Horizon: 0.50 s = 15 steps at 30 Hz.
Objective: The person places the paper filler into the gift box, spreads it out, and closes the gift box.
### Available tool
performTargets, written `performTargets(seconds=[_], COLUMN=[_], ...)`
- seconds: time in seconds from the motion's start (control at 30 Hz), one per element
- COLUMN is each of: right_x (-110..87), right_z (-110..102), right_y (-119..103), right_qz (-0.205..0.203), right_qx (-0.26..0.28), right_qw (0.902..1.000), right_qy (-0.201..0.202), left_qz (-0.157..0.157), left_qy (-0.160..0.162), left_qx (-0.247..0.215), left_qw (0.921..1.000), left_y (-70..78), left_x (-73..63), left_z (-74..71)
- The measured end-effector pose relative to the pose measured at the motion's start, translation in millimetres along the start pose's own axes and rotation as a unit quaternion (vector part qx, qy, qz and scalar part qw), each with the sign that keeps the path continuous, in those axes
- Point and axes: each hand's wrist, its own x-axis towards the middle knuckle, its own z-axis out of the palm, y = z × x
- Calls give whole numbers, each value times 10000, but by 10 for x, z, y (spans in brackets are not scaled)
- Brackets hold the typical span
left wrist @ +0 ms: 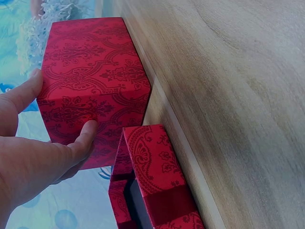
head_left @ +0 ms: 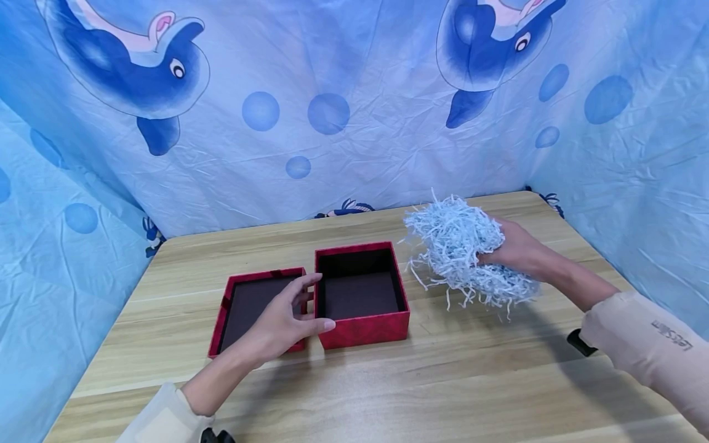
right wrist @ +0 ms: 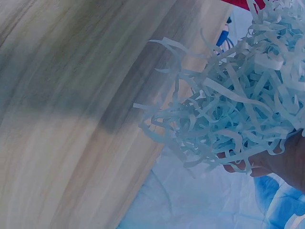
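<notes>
A bundle of pale blue shredded paper (head_left: 456,243) hangs over the right part of the table, loose strands trailing below. My right hand (head_left: 512,249) grips it from the right side; most of the fingers are buried in the strands. The red patterned box (head_left: 362,332) stands upright in the middle, its dark inside bare. Beside its left wall is my left hand (head_left: 282,323), fingers spread and fairly straight, with the fingertips at the box's side and the thumb near the front corner. Under that hand lies the red lid (head_left: 221,317), inner side up.
The wooden table (head_left: 443,387) is bounded by a blue cloth (head_left: 365,166) with whale prints at the back and sides. A small black object (head_left: 581,343) shows by the right sleeve.
</notes>
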Motion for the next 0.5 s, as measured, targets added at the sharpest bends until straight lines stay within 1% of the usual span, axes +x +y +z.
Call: performTargets(seconds=[0.2,0.33,0.5], right_x=[22,52,97], right_z=[61,101,154], right_y=[-93,-178,-294], right_qz=[-151,-296,-379], right_qx=[99,142,167], right_qw=[9998,9993,9989], right_qy=[-102,-152,-230], left_qz=[9,12,22], left_qy=[-19,-28,-30], left_qx=[16,26,19], left_qw=[10000,10000,10000], left_y=[8,12,16], left_x=[3,5,3], left_z=[2,3,3])
